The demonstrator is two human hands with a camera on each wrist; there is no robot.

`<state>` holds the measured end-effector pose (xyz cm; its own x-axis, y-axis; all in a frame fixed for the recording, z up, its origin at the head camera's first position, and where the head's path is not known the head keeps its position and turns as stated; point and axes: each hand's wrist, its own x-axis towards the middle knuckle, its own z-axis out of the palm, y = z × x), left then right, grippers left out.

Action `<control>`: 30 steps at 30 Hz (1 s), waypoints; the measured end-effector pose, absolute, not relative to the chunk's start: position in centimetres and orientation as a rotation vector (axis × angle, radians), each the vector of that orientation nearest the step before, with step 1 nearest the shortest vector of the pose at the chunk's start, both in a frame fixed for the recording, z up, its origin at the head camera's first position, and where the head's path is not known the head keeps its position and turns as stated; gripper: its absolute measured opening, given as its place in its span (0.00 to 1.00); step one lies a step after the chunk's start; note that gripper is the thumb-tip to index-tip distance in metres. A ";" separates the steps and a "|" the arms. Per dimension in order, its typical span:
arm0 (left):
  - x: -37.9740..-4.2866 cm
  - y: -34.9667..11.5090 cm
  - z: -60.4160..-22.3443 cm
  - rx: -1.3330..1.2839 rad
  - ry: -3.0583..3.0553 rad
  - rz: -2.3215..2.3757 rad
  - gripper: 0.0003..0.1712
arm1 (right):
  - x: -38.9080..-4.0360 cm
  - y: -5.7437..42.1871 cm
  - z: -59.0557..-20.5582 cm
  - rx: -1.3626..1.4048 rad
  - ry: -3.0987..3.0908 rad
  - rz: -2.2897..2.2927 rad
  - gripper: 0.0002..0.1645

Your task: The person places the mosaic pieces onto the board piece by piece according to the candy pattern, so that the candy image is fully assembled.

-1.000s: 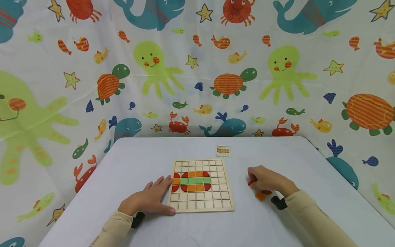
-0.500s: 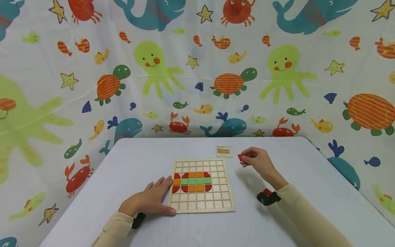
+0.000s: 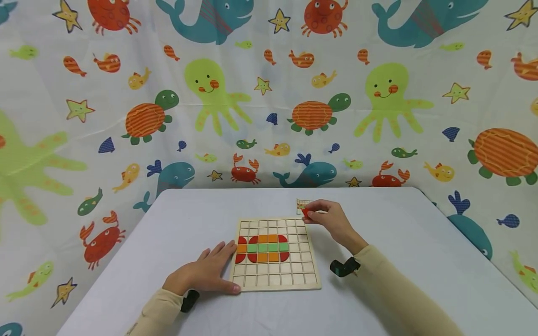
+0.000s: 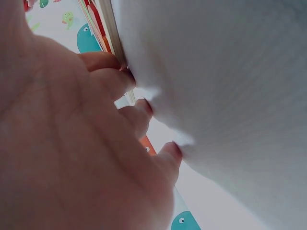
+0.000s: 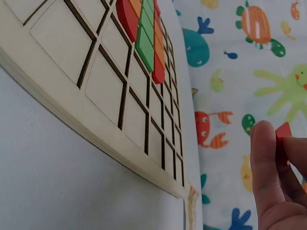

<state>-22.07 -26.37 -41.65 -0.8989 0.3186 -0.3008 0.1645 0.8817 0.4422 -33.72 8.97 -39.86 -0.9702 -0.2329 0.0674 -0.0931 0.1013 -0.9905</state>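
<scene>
A square wooden grid board [image 3: 286, 280] lies on the white table. Red, orange and green tiles [image 3: 267, 247] fill part of its left and middle cells. My left hand [image 3: 203, 273] rests against the board's left edge with spread fingers, the thumb at its lower left corner. Above the board's far right corner, my right hand [image 3: 334, 224] pinches a red tile [image 5: 283, 143] between thumb and fingers. The tile is off the board, as the right wrist view also shows. Behind those fingers sits a small pattern card [image 3: 300, 205], partly covered.
A curtain [image 3: 269, 140] printed with sea animals hangs behind the table [image 3: 201, 205]. Dark bands with cameras sit at both wrists. The right sleeve [image 3: 395, 275] crosses the table's right side and covers the spot where loose tiles lay.
My right hand has picked up a red tile beside the loose pieces on the right and carried it left and away to the board's far right corner. The left hand has stayed put.
</scene>
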 end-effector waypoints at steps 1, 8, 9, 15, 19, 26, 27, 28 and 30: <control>-22.1 -26.4 -41.7 0.357 2.681 0.583 0.70 | -33.8 8.7 -39.9 -0.349 2.252 -1.994 0.17; -22.2 -26.5 -41.9 0.370 2.686 0.575 0.70 | -34.4 7.1 -40.7 -0.480 2.294 -1.830 0.17; -22.2 -26.5 -41.9 0.371 2.689 0.572 0.70 | -34.4 6.9 -40.9 -0.496 2.311 -1.798 0.16; -22.2 -26.6 -41.9 0.371 2.694 0.571 0.70 | -34.7 6.0 -41.5 -0.583 2.413 -1.602 0.11; -22.2 -26.5 -41.8 0.363 2.688 0.573 0.70 | -34.8 5.8 -41.6 -0.612 2.475 -1.489 0.08; -22.1 -26.5 -41.5 0.366 2.686 0.575 0.70 | -35.1 5.6 -41.8 -0.638 2.479 -1.354 0.05; -22.1 -26.5 -41.5 0.364 2.686 0.575 0.70 | -35.1 5.6 -41.8 -0.647 2.481 -1.334 0.05; -22.1 -26.5 -41.5 0.365 2.686 0.577 0.70 | -35.1 5.6 -41.8 -0.656 2.491 -1.311 0.05; -22.1 -26.5 -41.6 0.365 2.685 0.574 0.70 | -35.1 5.7 -41.9 -0.683 2.506 -1.270 0.06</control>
<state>-22.14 -26.50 -41.55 -0.8981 0.3219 -0.2997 0.1713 0.8836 0.4358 -35.13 5.68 -41.90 -0.8590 -0.5119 -0.0101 -0.2945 0.5100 -0.8082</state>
